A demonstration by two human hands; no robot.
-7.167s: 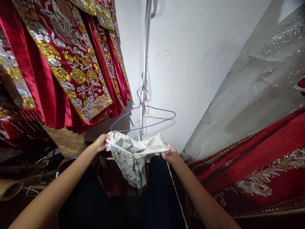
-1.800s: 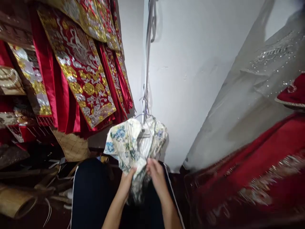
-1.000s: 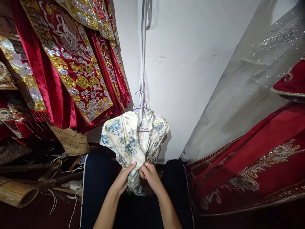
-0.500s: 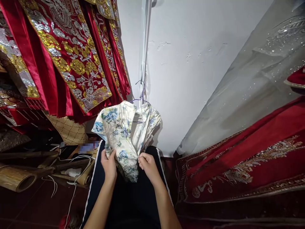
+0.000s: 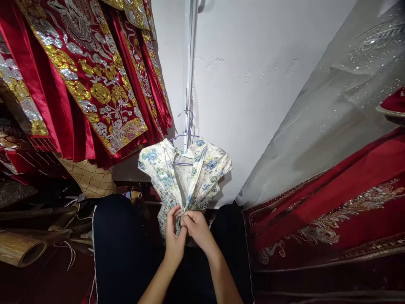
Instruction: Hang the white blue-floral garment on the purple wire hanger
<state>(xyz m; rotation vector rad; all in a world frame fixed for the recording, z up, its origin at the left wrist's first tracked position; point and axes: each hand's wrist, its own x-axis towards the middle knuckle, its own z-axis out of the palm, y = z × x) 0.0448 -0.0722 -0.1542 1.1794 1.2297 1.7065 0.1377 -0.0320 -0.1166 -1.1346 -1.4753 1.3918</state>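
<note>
A short-sleeved floral blouse (image 5: 204, 179), cream with blue flowers, hangs from a thin purple hanger (image 5: 189, 133). Its front gapes in a long V from the neck down to my fingers. My left hand (image 5: 175, 240) pinches the front edge at the bottom of the V, thumb and fingers pressed together. Right beside it, my right hand (image 5: 196, 230) is closed on the opposite edge, fingertips nearly touching the left ones. The exact fastening between the fingertips is too small to make out. My hands cover part of the blouse's lower portion.
Red garments with gold and silver embroidery (image 5: 103, 93) hang at upper left. A metal pole (image 5: 190, 50) runs down the white wall (image 5: 240, 55). Sheer white fabric (image 5: 316, 114) and red embroidered cloth (image 5: 357, 177) fill the right. A bamboo tube (image 5: 22, 249) lies at lower left.
My left hand has moved right, from the blouse's side to its front edge beside my right hand. The blouse now hangs squarer, its shoulders spread and facing me. My knees have parted.
</note>
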